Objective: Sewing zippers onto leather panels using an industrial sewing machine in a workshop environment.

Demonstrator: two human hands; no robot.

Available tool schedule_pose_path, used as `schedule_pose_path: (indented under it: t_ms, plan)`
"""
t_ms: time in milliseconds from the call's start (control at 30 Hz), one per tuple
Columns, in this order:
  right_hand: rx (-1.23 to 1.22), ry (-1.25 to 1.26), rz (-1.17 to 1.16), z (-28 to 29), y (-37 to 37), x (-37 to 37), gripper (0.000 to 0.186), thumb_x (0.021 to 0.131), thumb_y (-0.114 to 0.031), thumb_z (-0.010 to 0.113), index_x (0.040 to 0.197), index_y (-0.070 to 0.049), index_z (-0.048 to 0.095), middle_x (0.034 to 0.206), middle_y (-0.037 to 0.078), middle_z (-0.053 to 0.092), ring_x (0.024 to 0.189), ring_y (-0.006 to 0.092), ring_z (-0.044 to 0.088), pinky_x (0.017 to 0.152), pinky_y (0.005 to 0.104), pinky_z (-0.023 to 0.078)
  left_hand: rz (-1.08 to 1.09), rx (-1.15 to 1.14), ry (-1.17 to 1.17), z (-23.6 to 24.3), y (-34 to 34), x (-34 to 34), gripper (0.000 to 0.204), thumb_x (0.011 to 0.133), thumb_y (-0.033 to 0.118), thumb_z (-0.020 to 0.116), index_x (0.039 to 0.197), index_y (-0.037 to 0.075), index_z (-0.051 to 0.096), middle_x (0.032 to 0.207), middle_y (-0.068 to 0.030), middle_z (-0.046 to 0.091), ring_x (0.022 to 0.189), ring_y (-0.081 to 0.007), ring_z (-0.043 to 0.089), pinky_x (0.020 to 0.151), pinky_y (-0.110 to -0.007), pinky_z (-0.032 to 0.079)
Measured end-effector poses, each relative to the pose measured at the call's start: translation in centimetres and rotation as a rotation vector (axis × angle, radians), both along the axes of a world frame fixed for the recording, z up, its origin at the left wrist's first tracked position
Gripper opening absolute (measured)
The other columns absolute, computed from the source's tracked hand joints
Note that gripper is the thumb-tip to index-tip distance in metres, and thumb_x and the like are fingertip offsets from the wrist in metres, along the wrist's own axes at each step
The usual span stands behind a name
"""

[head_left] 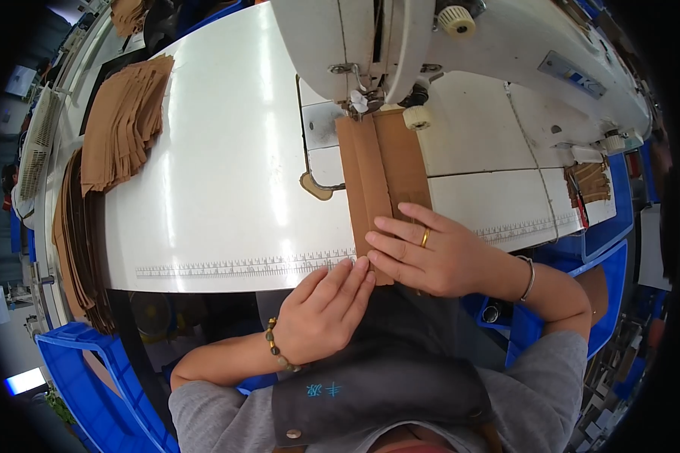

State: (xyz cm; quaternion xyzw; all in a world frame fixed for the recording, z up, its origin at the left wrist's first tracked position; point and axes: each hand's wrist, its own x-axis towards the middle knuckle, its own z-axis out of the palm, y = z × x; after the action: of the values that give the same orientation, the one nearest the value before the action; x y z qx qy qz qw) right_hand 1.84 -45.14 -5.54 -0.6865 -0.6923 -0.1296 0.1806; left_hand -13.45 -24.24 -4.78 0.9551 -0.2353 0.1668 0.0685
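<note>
A brown leather-like piece [366,166] with a folded strip along it lies lengthwise on the white sewing table. Its far end sits at the needle area of a white sewing machine [359,98]. My left hand [323,311] has its fingers pressed together at the near left edge of this piece; the thumb is hidden beneath. On top of the near right part rests my right hand [434,257], fingers stretched out and a little spread, pressing the surface. The fingertips of both hands almost meet near the table's front edge.
Stacks of brown pieces [125,124] lie at the table's left end, more hanging over the edge [79,249]. A ruler scale [242,268] runs along the front. Small brown pieces [591,183] and a red-handled tool [579,200] sit at right. Blue crates [113,385] stand beside the table.
</note>
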Motion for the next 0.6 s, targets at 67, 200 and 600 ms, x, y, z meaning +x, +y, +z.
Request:
schedule_pose_path:
  t_ms: [67,200,600]
  plan:
    - [-0.031,0.062,-0.007,0.0,-0.6,-1.1,0.035,0.092,-0.029,0.069,0.116,-0.004,0.070,0.127,0.014,0.068,0.122,0.0293,0.064,0.108,0.0480,0.049,-0.025,-0.054,-0.024,0.0,0.1,-0.1,0.035,0.081,0.007,0.070,0.116,0.005,0.076,0.123,-0.0106,0.074,0.107,-0.0239,0.069,0.087,-0.035,0.058]
    - [-0.013,0.073,-0.024,-0.1,-1.2,-2.6,0.038,0.090,-0.031,0.070,0.116,-0.004,0.070,0.127,0.015,0.068,0.120,0.0299,0.065,0.106,0.0470,0.049,-0.045,-0.174,-0.005,0.7,1.1,1.1,0.037,0.078,0.004,0.073,0.115,0.005,0.076,0.118,-0.0097,0.075,0.104,-0.0246,0.070,0.083,-0.035,0.059]
    - [-0.057,0.238,0.073,3.3,-0.1,-0.9,0.039,0.088,-0.040,0.071,0.102,-0.004,0.069,0.106,0.011,0.070,0.089,0.0248,0.070,0.080,0.0374,0.056,0.073,-0.067,0.102,0.5,4.2,12.5,0.069,0.075,0.046,0.082,0.130,0.007,0.066,0.134,-0.0053,0.065,0.118,-0.0255,0.062,0.095,-0.038,0.054]
